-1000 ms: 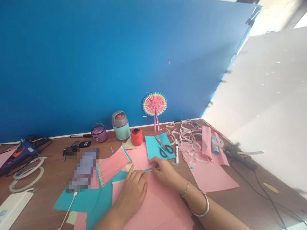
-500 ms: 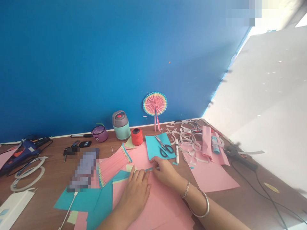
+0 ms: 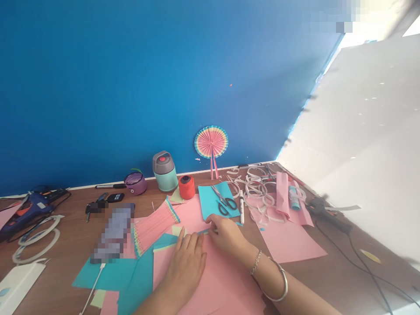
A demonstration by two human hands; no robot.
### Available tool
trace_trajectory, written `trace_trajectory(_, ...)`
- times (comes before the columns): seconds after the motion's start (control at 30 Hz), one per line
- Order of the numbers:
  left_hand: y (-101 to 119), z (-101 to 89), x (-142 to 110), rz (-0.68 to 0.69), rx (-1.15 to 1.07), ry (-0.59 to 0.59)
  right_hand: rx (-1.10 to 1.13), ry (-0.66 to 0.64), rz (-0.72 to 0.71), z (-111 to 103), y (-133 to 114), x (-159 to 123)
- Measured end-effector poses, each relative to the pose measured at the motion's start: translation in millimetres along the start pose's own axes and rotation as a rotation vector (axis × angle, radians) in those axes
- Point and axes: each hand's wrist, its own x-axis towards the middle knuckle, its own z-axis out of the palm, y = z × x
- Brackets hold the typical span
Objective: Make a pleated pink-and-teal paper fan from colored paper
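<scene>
Head view shows pink paper [image 3: 226, 280] lying on the counter [image 3: 65, 245] beneath both hands, its coloured edge running crosswise by the fingertips; the left hand [image 3: 188, 262] is resting flat, the right hand [image 3: 227, 235] curling, its grip impossible to tell.

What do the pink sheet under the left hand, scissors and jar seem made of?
Pink sheet: matt, thin-edged, likely paper.
Scissors: silvery blades, probably steel; smooth black handles, likely plastic.
Jar: smooth teal body suggests plastic or painted metal.
</scene>
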Motion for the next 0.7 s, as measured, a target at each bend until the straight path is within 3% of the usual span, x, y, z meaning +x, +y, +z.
trace_trajectory(0.7, 1.3, 4.4, -1.0, 0.007, 0.027, 0.032, -0.035, -0.003, 0.073, -0.1, -3.5, 0.4)
